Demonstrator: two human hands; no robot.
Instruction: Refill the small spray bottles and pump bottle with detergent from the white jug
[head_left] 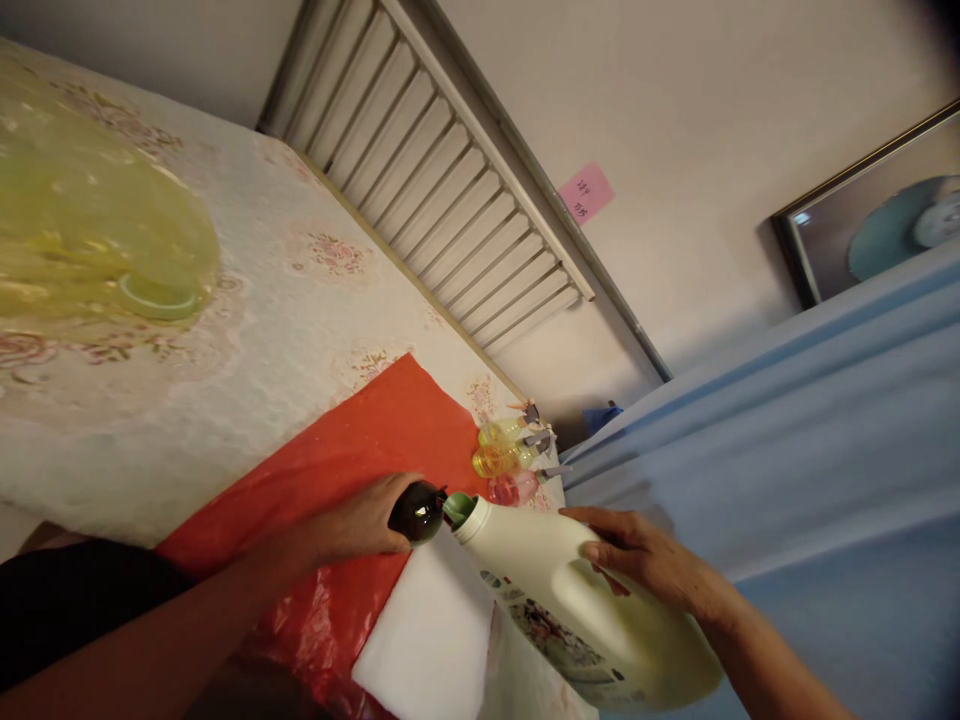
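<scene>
My left hand (pixel 364 520) is closed around a small dark, glossy bottle (pixel 417 513). My right hand (pixel 637 558) grips a large cream-coloured detergent jug (pixel 581 590) by its upper side. The jug is tilted, and its uncapped mouth with a green inner spout (pixel 460 508) points at the dark bottle's mouth. Bottle and spout touch or nearly touch; whether liquid is flowing I cannot tell. A printed label shows on the jug's side. Beneath my hands are a red plastic sheet (pixel 352 440) and a white folded cloth or pad (pixel 431 640).
Several yellow and pink bottles (pixel 502 460) with pump or spray tops stand past the red sheet. At left, a large translucent yellow bag or container (pixel 90 210) lies on the flowered tablecloth (pixel 277 310). A radiator (pixel 442 170) lines the wall, and a blue curtain (pixel 825 430) hangs at right.
</scene>
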